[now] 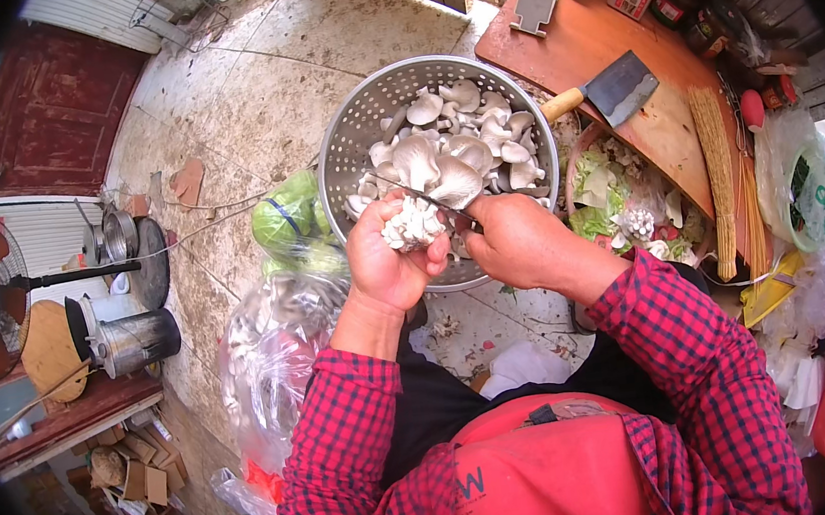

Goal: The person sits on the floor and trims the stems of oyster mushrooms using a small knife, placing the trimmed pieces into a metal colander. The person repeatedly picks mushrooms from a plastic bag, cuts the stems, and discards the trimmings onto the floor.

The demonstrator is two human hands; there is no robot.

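My left hand point(386, 260) holds a cluster of oyster mushrooms by its pale stem base point(411, 226), just over the near rim of a perforated metal colander point(346, 125). In my right hand point(520, 242) is a knife point(425, 197), its thin dark blade lying across the cluster between stems and caps. The knife's handle is hidden in my fist. Broad grey caps of oyster mushrooms point(468, 104) fill much of the colander beyond my hands. Some caps right above the blade overlap the pile, so I cannot tell which belong to the held cluster.
A cleaver point(621, 88) lies at the edge of a wooden table point(651, 51) on the right, its handle jutting toward the colander. Below it sits a heap of vegetable scraps point(617, 198). A clear bag of mushrooms point(271, 348) and bagged cabbage point(287, 214) stand left.
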